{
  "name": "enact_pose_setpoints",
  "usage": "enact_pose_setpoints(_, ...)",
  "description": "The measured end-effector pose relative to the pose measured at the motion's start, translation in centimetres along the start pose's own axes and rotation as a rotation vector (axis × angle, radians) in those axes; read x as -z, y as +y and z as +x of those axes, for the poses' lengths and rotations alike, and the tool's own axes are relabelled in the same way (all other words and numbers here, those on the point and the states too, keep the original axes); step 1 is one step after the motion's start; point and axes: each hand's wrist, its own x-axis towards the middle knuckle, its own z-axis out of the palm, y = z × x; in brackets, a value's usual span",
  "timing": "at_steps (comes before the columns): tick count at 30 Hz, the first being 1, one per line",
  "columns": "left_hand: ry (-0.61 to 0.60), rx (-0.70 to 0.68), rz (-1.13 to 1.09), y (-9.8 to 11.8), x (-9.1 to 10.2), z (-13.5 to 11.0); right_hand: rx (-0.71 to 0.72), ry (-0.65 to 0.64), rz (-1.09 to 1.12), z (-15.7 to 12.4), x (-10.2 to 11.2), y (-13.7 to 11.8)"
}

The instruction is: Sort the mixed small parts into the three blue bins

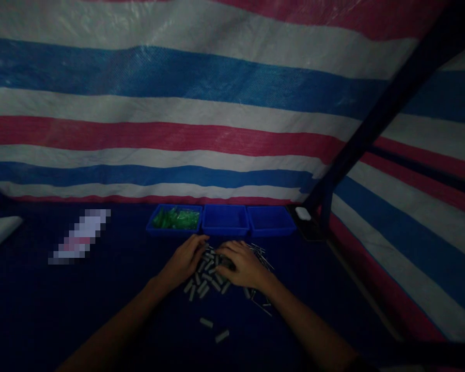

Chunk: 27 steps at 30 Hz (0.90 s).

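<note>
My left hand [186, 259] rests at the left edge of a pile of small, light grey oblong pieces [206, 277], fingers bent and apart from the thumb. Over the right part of the pile lies my right hand [241, 262], palm down, its thumb apart from the curved fingers. No piece shows in either grip, though the space under the right palm is hidden. Thin metal rods [260, 252] lie beside and beyond my right hand, with a few more near its wrist. Two loose oblong pieces, one at the front [222, 336], lie nearer to me.
A blue tray [150, 229] of green plastic-wrapped items stands behind the hands, beside a middle tray [225, 231] and a right tray [272, 230]. A white object [303, 213] lies at the back right corner. Striped sheeting [170, 137] and a dark slanting post [366, 135] bound the table.
</note>
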Motion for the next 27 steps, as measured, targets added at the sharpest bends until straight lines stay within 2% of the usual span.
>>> enact_pose_setpoints(4, 0.062, 0.069, -0.058, 0.7, 0.4, -0.2, -0.015, 0.091, 0.004, -0.1, -0.1, 0.1)
enact_pose_setpoints(9, 0.091, 0.199, -0.205, 3.2, 0.6, -0.7, 0.049, 0.206, -0.101, 0.2, -0.1, -0.9)
enact_pose_setpoints(13, 0.049, 0.193, -0.286, 4.6, 0.0, -1.2, 0.107, 0.215, -0.206, 0.0, -0.2, -2.1)
enact_pose_setpoints(17, 0.053, 0.208, -0.361, 4.6, -0.4, -1.6, 0.055, 0.255, -0.169, -0.4, -0.3, -2.4)
enact_pose_setpoints(22, 0.073, 0.103, -0.215, 4.5, 0.2, -1.7, 0.000, 0.283, -0.073, -0.7, 0.0, -2.7)
enact_pose_setpoints(27, 0.149, 0.083, -0.151, 5.0, 0.2, -1.5, 0.040, 0.332, 0.025, -1.1, 0.0, -3.1)
